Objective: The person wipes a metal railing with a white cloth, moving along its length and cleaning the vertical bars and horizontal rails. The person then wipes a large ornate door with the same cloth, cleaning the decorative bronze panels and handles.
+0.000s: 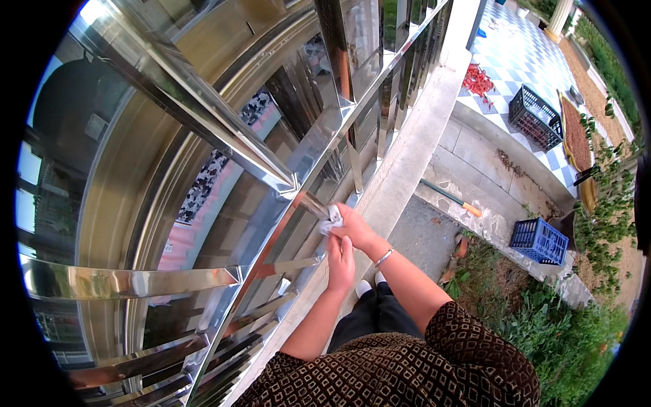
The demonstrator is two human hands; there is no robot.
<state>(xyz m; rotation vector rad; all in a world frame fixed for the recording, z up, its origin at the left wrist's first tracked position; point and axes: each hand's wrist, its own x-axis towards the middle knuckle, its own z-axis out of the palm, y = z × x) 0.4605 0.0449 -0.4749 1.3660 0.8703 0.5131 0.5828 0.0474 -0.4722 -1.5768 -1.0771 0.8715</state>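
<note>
Just below a horizontal rail (259,244) of a shiny metal window grille, my right hand (356,229) presses a crumpled whitish cloth (331,220) around a square upright bar (311,203). A bracelet circles the right wrist. My left hand (342,262) is raised right beside it, close under the cloth; whether its fingers also hold the cloth is hidden. Behind the polished bars, window glass shows reflections and a pink cloth with a black-and-white patterned part (203,188).
A pale concrete ledge (402,137) runs below the grille. To the right are steps, a green-and-orange pole (452,196), a blue plastic crate (539,241), a black crate (535,117), red peppers (477,81) on checkered tiles and green plants (549,336).
</note>
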